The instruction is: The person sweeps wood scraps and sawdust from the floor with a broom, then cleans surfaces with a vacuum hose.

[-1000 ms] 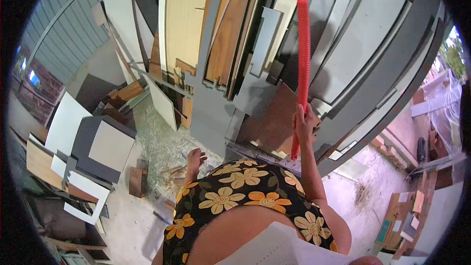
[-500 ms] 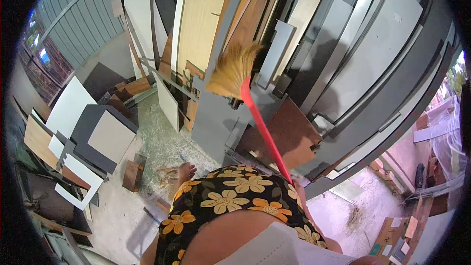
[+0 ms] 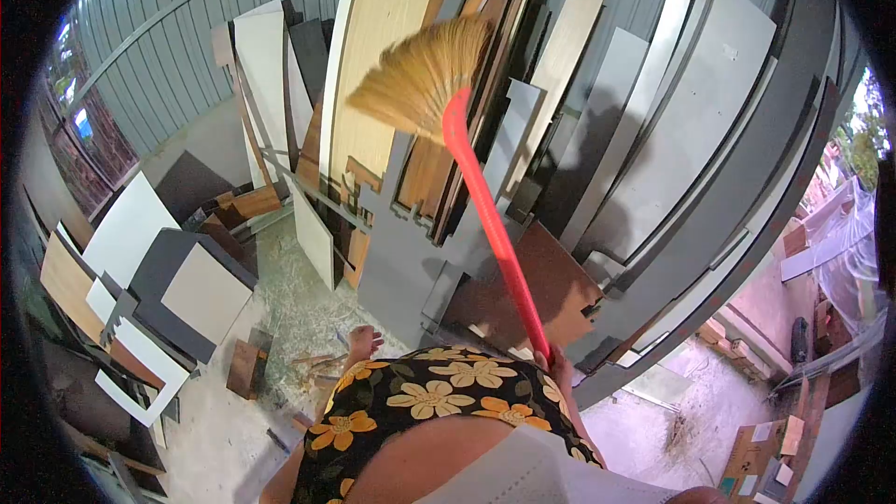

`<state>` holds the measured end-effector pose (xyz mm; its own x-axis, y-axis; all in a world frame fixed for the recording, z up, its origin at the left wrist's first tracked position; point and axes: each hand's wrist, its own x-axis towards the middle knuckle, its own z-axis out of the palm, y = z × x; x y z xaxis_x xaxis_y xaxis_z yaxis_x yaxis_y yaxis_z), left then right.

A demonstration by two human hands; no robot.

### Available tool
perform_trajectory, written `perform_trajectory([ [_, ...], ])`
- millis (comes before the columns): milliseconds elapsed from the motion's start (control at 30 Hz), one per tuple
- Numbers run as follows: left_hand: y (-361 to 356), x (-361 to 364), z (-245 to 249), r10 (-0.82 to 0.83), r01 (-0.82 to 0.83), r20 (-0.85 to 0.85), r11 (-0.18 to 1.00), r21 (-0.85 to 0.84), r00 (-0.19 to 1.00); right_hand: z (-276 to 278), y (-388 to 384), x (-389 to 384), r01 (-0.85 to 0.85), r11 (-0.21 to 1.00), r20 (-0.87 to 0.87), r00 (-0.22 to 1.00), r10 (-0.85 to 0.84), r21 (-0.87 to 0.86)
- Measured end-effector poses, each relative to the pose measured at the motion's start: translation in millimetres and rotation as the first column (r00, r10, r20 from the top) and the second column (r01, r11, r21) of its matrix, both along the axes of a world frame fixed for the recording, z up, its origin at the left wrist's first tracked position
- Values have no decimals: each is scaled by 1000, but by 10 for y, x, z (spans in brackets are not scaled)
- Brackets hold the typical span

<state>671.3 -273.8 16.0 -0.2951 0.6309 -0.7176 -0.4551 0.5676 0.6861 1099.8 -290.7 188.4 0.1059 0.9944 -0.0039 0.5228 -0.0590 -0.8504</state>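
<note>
Broom [image 3: 481, 194] in right hand [image 3: 558, 369], bristles [image 3: 425, 75] up

The broom [image 3: 484, 201] is before leaning boards [image 3: 686, 135], a block [image 3: 245, 371] to its left.

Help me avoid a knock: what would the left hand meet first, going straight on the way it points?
Probably the lower part of the grey board, towards which the left hand points in the picture; depth is unclear, so the gap is hard to judge.

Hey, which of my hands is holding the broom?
Your right hand: it grips the broom's red handle low down. Your left hand is well apart from it, with nothing visible in it.
</note>
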Motion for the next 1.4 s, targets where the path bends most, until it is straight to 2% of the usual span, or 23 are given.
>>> perform_trajectory([
  [33, -26, -39, -98, -4, 3, 56, 1000, 26, 998, 53, 90, -26, -12, 1000, 29, 1000, 12, 10],
  [67, 50, -98, -300, -6, 5, -11, 995, -102, 1000, 112, 193, -43, -26, 999, 58, 998, 25, 21],
  [200, -183, 46, 191, 160, -158, 13, 985, -72, 987, 152, 719, -131, -47, 985, -46, 997, 56, 166],
  [233, -222, -63, 80, 91, -103, 269, 994, 32, 959, 144, 877, -151, -42, 975, -106, 992, 66, 220],
  [300, -409, -564, -736, -139, -63, 679, 962, 264, 721, 837, 1111, -367, -127, 968, -337, 921, 196, 218],
  [433, -534, -398, -331, 168, -165, 295, 986, -34, 941, 1623, 1643, -616, -219, 895, -481, 780, 400, 390],
  [600, -423, -69, 239, 84, -84, -12, 996, -32, 996, 2138, 2067, -1060, -172, 870, -473, 782, 406, 462],
  [667, -122, 149, 607, -27, 36, -100, 996, 84, 995, 2342, 2096, -1315, -140, 844, -479, 770, 422, 518],
  [700, 24, 255, 731, -12, 30, -51, 924, 382, 999, 2444, 2122, -1455, -121, 829, -484, 762, 430, 546],
  [733, 295, 384, 1053, -109, 106, -20, 880, 463, 994, 2527, 2175, -1585, -129, 816, -470, 763, 444, 563],
  [767, 538, 558, 1608, -226, 267, -143, 831, 488, 964, 2622, 2257, -1716, -134, 803, -455, 765, 456, 580],
  [800, 799, 673, 1888, -236, 250, -113, 705, 664, 965, 2681, 2425, -1878, -82, 743, -407, 794, 451, 664],
  [833, 1059, 771, 2422, -286, 476, -393, 665, 575, 874, 2716, 2656, -2037, -36, 673, -359, 824, 438, 739],
  [867, 1265, 888, 2966, -284, 566, -506, 580, 585, 814, 2777, 2934, -2177, 10, 595, -295, 875, 384, 804],
  [933, 1416, 1165, 3997, -138, 537, -524, 340, 772, 840, 3068, 3311, -2431, 85, 480, -230, 940, 252, 873],
  [967, 1714, 1169, 4201, -59, 620, -646, 359, 698, 761, 3283, 3402, -2516, 123, 450, -227, 956, 184, 885],
  [1000, 1841, 1234, 4519, -149, 525, -511, 393, 755, 847, 3506, 3494, -2571, 159, 346, -213, 969, 123, 925],
  [1033, 2058, 1221, 4715, -94, 541, -562, 437, 719, 822, 3742, 3566, -2625, 187, 234, -207, 977, 61, 954],
  [1100, 2555, 1163, 4986, 149, 575, -700, 467, 672, 698, 4186, 3669, -2571, 26, 640, -231, 943, 238, 768],
  [1133, 2784, 1148, 5055, 334, 600, -750, 455, 658, 570, 4374, 3814, -2549, -32, 697, -234, 930, 284, 716],
  [1200, 2857, 1239, 5325, 539, 534, -663, 402, 744, 520, 4511, 4037, -2545, -69, 747, -299, 889, 347, 662],
  [1300, 2739, 1223, 5577, 509, 514, -756, 556, 654, 411, 4478, 4124, -2651, -4, 767, -472, 785, 400, 642],
  [1400, 2790, 907, 5226, 206, 580, -865, 668, 465, 457, 3932, 4195, -2887, -35, 839, -629, 645, 434, 543],
])
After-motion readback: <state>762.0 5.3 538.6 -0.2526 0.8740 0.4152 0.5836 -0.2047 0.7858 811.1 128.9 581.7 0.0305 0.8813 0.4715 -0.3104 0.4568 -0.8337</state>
